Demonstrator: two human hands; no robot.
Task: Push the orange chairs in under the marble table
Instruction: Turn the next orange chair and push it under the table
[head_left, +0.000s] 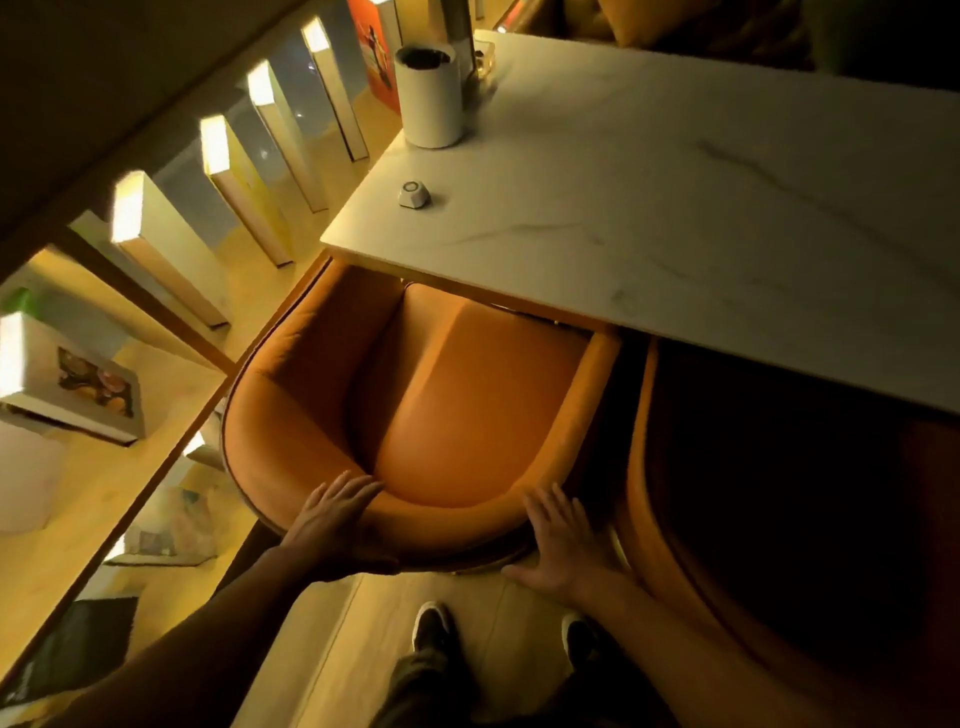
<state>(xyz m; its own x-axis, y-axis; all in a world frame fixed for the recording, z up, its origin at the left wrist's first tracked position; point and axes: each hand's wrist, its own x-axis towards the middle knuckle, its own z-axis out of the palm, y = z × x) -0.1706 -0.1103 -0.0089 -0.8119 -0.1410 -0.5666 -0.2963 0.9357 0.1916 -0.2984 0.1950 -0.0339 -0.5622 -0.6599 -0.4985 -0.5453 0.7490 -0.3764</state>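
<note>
An orange armchair (441, 405) stands below me with the front of its seat tucked beneath the edge of the white marble table (675, 208). My left hand (337, 525) lies flat with spread fingers on the left part of the curved backrest. My right hand (563, 540) presses flat against the right part of the same backrest. A second orange chair (654, 519) stands to the right, mostly in deep shadow, also partly beneath the tabletop.
A white cylinder (430, 96) and a small white puck-shaped object (414, 194) sit on the table's left end. A lit partition of upright panels (171, 249) runs close along the left. My shoes (431, 626) stand on the pale wooden floor behind the chair.
</note>
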